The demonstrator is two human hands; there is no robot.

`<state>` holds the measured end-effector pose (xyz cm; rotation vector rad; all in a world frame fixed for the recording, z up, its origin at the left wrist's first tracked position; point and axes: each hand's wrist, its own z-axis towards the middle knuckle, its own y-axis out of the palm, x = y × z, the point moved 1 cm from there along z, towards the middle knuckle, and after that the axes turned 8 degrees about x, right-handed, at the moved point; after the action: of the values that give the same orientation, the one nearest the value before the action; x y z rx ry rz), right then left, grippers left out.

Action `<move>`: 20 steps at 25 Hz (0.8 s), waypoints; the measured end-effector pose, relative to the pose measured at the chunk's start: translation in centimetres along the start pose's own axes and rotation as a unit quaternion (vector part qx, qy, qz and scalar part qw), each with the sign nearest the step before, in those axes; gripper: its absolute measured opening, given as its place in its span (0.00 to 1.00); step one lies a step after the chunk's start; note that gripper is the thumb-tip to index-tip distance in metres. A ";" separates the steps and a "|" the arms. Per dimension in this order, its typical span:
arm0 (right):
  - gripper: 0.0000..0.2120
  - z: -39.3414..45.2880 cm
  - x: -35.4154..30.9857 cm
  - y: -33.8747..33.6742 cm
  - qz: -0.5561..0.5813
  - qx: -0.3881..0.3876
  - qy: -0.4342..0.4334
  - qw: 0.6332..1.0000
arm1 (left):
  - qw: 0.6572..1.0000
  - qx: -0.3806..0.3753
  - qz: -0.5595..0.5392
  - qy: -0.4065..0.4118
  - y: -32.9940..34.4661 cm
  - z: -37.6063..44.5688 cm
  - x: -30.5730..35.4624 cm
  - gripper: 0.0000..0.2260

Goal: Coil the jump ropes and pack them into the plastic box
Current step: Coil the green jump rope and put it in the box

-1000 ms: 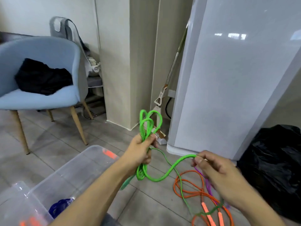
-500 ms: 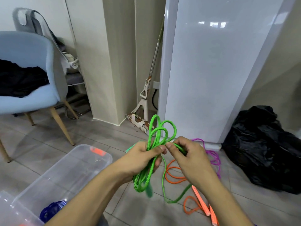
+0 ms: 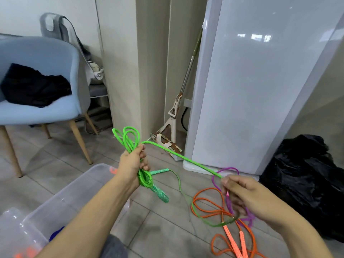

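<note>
1. While the clear plastic box (image 3: 78,194) sits nearest at lower left, the right hand (image 3: 247,196) pinches a taut strand of the bright green braided jump rope (image 3: 178,155).
2. Beyond, the left hand (image 3: 132,162) grips that rope's coiled loops above the tiled floor (image 3: 46,164).

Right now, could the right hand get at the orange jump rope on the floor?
Probably yes: the orange jump rope lies uncovered just below the right hand. But that hand is pinching the green jump rope, and would have to let go first.

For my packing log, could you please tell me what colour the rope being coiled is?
Bright green; the green jump rope, gripped by the left hand, shows best in the head view.
</note>
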<state>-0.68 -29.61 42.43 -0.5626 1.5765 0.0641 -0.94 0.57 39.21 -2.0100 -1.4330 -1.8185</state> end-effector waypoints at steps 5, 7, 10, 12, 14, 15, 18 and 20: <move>0.18 1.6 -1.0 2.4 0.100 0.166 -0.065 0.979 | 0.987 -0.094 0.128 0.004 2.3 -4.2 -2.1 0.07; 0.17 1.8 -0.5 4.5 0.011 0.174 -0.100 0.980 | 0.974 -0.158 0.161 -0.014 3.5 -6.7 -3.5 0.07; 0.17 1.6 -0.5 6.6 -0.147 0.157 -0.152 0.965 | 0.961 -0.196 0.197 -0.002 4.4 -9.1 -5.3 0.10; 0.14 1.2 -0.5 6.9 -0.234 0.122 -0.153 0.952 | 0.956 -0.187 0.226 0.032 4.4 -9.3 -5.7 0.11; 0.13 0.6 -0.4 7.2 -0.325 0.086 -0.158 0.928 | 0.948 -0.195 0.248 0.040 4.1 -9.1 -5.6 0.13; 0.12 0.3 -0.5 7.5 -0.355 0.074 -0.170 0.916 | 0.944 -0.207 0.255 0.036 4.0 -9.0 -5.5 0.15; 0.12 -0.1 -1.2 8.4 -0.322 0.069 -0.196 0.923 | 0.952 -0.188 0.242 0.024 4.0 -8.4 -5.0 0.16; 0.16 0.3 -0.9 8.2 -0.259 0.047 -0.174 0.949 | 0.973 -0.131 0.192 0.009 4.1 -7.4 -4.3 0.16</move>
<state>-3.59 -22.06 40.82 -0.8263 1.0465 -0.2944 -3.17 -8.62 39.97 -2.1880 -0.7547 -1.9163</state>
